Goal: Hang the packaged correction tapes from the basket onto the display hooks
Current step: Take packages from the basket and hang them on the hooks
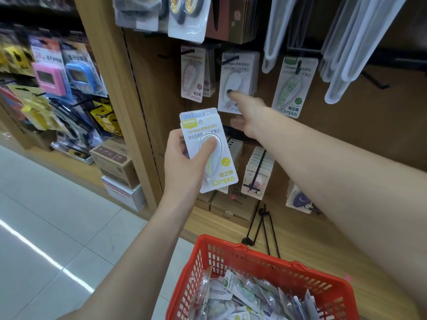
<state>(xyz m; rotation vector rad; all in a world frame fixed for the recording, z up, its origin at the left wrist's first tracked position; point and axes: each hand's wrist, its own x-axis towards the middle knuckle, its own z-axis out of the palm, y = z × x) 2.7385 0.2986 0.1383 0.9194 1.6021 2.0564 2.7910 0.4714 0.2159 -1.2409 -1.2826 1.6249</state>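
Observation:
My left hand [182, 162] grips a small stack of packaged correction tapes [209, 148], the front one yellow-green labelled, thumb pressed on its blister. My right hand [250, 112] reaches up to the pegboard, index finger straight and touching the white correction tape pack [238, 77] that hangs on a black hook [230, 59]. To its left hangs a pink pack [193, 77] and to its right a green pack [292, 86]. Below me a red basket [231, 255] holds several more packs [245, 299].
Lower hooks carry more card packs [258, 169]. A loose black hook stand [262, 225] lies on the wooden shelf base. Cardboard boxes [115, 162] sit by the wooden upright at left. Clear plastic hangers [346, 42] dangle at upper right. White tiled floor lies to the left.

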